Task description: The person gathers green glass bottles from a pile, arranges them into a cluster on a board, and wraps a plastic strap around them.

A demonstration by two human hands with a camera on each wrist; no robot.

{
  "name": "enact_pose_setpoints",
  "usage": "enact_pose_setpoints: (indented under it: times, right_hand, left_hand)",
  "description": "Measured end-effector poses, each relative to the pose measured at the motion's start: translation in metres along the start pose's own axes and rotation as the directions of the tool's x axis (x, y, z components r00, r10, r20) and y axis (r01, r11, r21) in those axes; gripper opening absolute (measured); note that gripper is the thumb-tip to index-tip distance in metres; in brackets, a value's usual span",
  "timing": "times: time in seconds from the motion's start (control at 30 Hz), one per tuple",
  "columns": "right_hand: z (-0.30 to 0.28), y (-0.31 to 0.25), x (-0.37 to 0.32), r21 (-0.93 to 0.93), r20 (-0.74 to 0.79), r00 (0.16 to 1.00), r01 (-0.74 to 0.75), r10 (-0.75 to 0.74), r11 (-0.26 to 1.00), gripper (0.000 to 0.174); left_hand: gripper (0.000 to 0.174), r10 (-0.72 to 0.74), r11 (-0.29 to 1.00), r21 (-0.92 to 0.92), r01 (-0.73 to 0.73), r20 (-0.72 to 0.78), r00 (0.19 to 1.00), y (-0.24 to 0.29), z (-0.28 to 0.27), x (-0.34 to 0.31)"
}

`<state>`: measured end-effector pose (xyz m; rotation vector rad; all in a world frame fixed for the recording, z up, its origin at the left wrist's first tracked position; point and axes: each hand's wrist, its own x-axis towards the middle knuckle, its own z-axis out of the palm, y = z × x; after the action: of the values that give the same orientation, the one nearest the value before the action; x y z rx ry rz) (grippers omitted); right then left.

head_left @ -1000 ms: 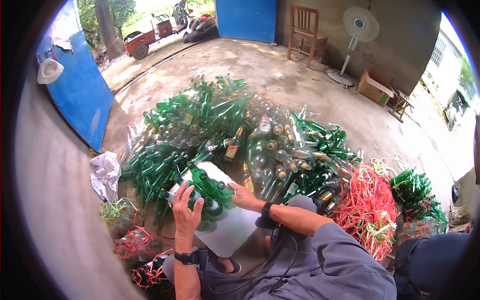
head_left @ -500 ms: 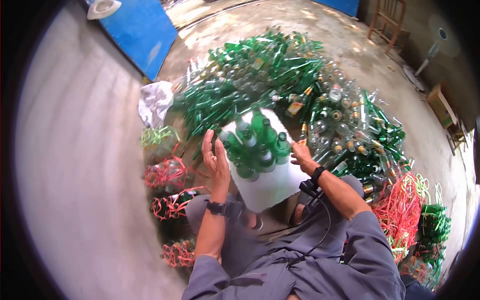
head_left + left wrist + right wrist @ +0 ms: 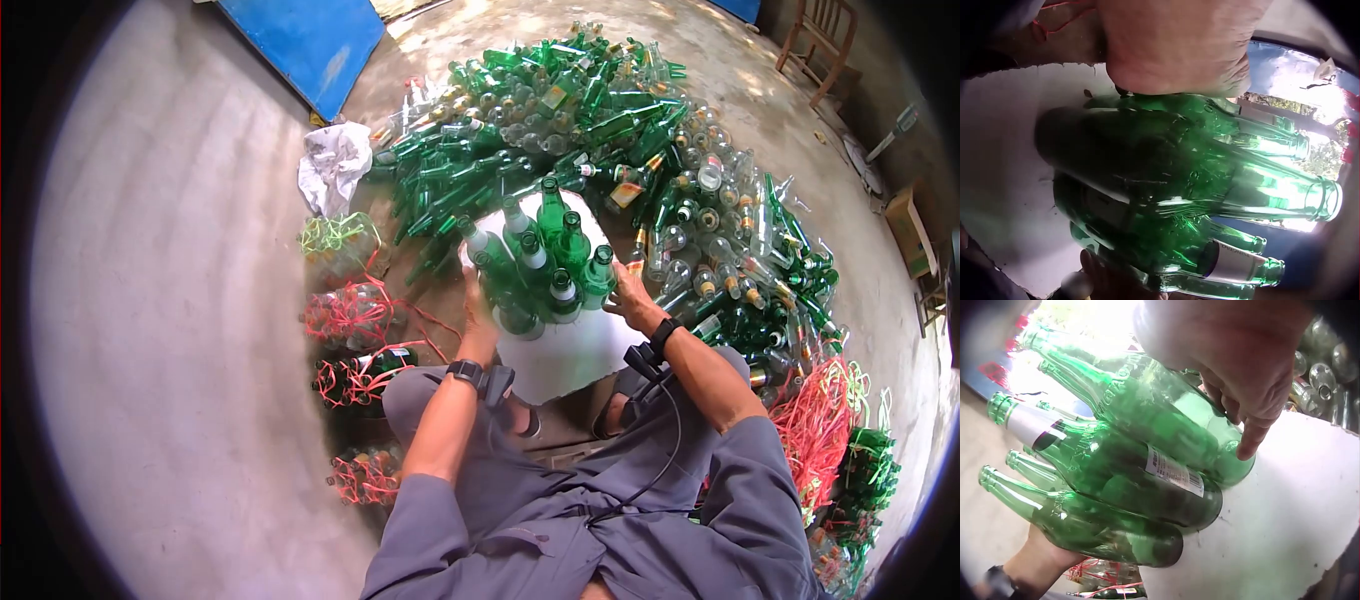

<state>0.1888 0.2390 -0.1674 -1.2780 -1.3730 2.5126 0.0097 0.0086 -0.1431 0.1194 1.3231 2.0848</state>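
Note:
A cluster of green glass bottles [image 3: 563,293] stands upright on a white board [image 3: 560,365] above the person's lap. Some of them have pale neck labels; one shows a white printed label [image 3: 1175,472] in the right wrist view. Against the cluster's left side lies my left hand [image 3: 479,315], its fingers partly hidden by the bottles. My right hand [image 3: 632,300] touches the bottles from the right, one finger [image 3: 1252,437] reaching down near a bottle's base. In the left wrist view a green bottle [image 3: 1166,165] fills the middle, right under the left hand [image 3: 1179,47].
A large heap of green and clear bottles [image 3: 590,115] spreads over the floor in front. Bundles tied with red strips [image 3: 350,318] stand at the left, near a crumpled white sack [image 3: 334,165]. Red and green plastic strips [image 3: 815,420] pile up at the right.
The bottles, tilted and gathered between the hands earlier, now stand upright on the board. The left hand, held apart half a second ago, has closed in on their left side; the right hand has moved against them.

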Motion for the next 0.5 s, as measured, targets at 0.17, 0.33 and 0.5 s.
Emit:
enact_pose_setpoints:
  times: [0.17,0.33,0.5]
  right_hand:
    - [0.005,-0.006,-0.008,-0.05,0.002,1.0,-0.017,0.017,0.999,0.08]
    - [0.005,-0.007,0.003,-0.141,-0.076,0.996,-0.056,0.046,0.988,0.069]
    - [-0.011,0.003,0.026,-0.277,-0.072,0.997,-0.034,0.014,0.96,0.073]
  left_hand:
    - [0.069,0.03,0.963,-0.269,-0.001,0.103,0.994,-0.028,-0.015,0.023]
    - [0.066,0.057,0.926,-0.376,-0.038,0.04,0.998,-0.031,-0.015,0.027]
    - [0.065,0.004,0.906,-0.418,0.072,0.177,0.984,-0.034,-0.026,0.039]
